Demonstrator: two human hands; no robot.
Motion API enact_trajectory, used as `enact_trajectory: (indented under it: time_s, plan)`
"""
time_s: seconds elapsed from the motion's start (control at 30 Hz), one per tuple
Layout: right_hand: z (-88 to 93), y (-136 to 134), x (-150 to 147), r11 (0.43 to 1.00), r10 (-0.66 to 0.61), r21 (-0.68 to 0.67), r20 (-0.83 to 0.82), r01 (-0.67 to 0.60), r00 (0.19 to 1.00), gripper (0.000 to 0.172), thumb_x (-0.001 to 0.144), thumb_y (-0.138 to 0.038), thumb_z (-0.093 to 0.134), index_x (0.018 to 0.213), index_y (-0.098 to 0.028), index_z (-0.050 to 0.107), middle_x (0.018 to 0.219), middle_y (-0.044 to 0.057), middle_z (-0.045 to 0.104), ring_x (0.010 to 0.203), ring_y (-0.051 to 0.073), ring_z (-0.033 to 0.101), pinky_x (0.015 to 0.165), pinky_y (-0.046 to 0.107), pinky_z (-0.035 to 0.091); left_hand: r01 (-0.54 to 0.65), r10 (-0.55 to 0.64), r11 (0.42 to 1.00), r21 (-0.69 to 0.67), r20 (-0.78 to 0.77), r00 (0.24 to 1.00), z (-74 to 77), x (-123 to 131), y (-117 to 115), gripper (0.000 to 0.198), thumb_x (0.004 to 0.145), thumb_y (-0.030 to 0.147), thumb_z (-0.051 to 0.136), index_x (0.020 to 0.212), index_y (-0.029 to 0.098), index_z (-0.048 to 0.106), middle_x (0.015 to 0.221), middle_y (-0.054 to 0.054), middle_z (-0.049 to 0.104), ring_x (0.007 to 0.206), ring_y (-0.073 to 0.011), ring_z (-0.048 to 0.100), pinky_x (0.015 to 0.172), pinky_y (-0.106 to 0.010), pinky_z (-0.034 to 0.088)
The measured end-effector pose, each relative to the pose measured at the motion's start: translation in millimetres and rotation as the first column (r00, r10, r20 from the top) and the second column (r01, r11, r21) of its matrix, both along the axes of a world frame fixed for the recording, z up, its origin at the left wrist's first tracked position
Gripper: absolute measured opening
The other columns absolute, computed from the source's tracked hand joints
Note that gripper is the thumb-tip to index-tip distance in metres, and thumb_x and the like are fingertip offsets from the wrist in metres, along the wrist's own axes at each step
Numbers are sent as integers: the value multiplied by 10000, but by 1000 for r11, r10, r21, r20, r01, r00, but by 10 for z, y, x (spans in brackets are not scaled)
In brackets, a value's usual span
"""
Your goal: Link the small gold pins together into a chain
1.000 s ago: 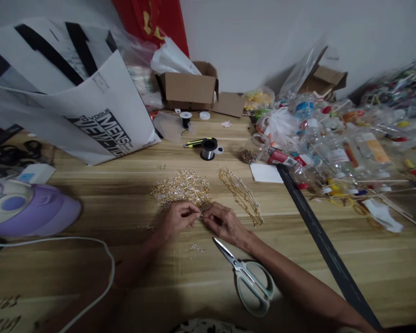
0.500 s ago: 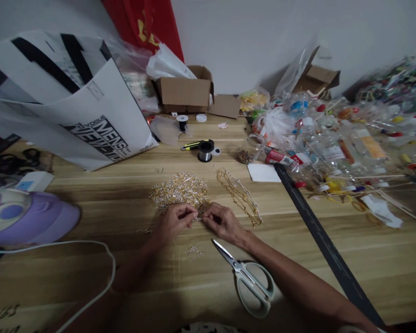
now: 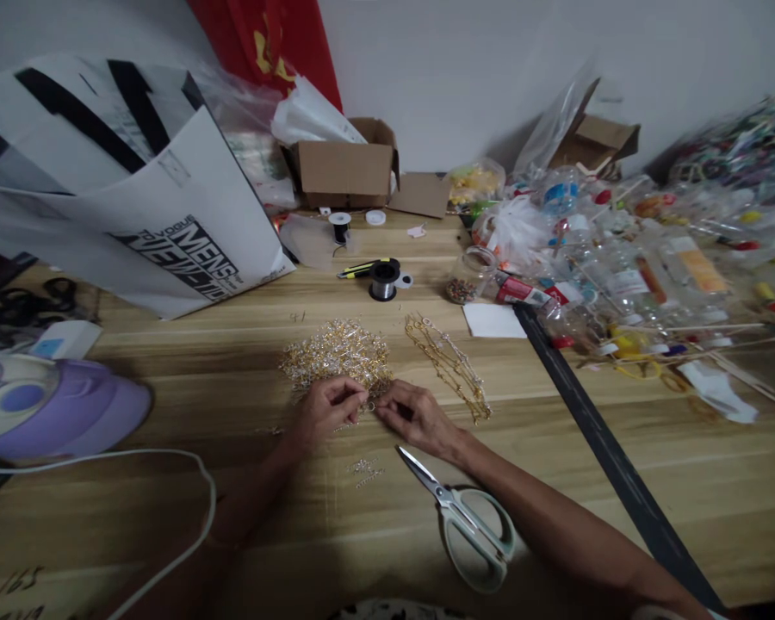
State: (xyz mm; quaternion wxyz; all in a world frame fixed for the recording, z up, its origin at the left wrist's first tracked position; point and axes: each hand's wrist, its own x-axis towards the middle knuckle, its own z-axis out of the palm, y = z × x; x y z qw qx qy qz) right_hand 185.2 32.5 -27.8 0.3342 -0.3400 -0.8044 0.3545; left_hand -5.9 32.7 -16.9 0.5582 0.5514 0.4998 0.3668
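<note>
My left hand (image 3: 328, 410) and my right hand (image 3: 419, 415) meet almost fingertip to fingertip at the near edge of a heap of gold and silver chain pieces (image 3: 336, 351). Thumb and forefinger of the left are pinched on a thin bit of chain, part of which dangles below the fingers. The right hand's fingers are also pinched together; what lies in them is too small to make out. Several gold and silver chains (image 3: 449, 366) are laid out to the right of the heap. Closer to me lie short silver chain bits (image 3: 365, 471) and scissors (image 3: 468, 525) with pale green handles.
Beyond the heap are a wire spool (image 3: 383, 281), a utility knife (image 3: 367, 268) and a jar of beads (image 3: 468, 275). A white bag (image 3: 187, 215) and a purple cap (image 3: 71, 405) stand left. Plastic bottles (image 3: 633, 284) crowd the right, behind a dark strip (image 3: 607, 439).
Both hands keep nearly the same place and pinch. A small ring or loop now shows between the fingertips. The whole view has shifted slightly.
</note>
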Motion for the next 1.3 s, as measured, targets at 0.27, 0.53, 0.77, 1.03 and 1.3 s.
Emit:
enact_trajectory:
  time_s: [0.27,0.53,0.77,1.03,1.3]
  plan:
    - [6,-8,-4,1000,-14,-15,-12,14,1000,93,837,-155,529,780,-152,602,703,10,543,614,108,479,574,217,373,-4,4,1000,15,-12,1000,32,20,-31,184,691,299,672,692,126,610,574,17,572,490,-75,515,491,-185,421]
    - [-13,-16,-12,998,-31,-49,-42,29,999,92,833,-182,540,787,-152,614,686,-2,521,600,102,458,558,211,360,13,-14,999,43,35,999,71,58,-58,214,658,328,706,673,127,632,665,-15,595,543,-89,520,497,-192,437]
    - [-10,-29,-20,996,-44,-82,-52,39,998,107,833,-199,542,771,-147,612,646,-21,476,571,91,420,534,200,337,22,-22,1000,-8,44,999,103,54,-70,214,669,330,692,681,122,646,632,-6,608,519,-77,502,499,-185,418]
    - [10,-22,-13,992,-53,-114,-57,47,997,135,831,-236,558,754,-144,620,636,-20,479,572,92,423,534,203,335,47,-47,999,-10,-11,999,69,64,-61,185,658,295,690,665,122,626,556,16,574,505,-82,513,487,-180,417]
    - [-14,-19,-18,980,-86,-188,-107,65,990,156,843,-298,572,875,-151,611,592,-52,418,538,83,385,521,194,328,67,-66,998,0,-69,995,-1,82,-69,90,652,215,666,651,134,626,575,15,604,535,-100,551,505,-184,433]
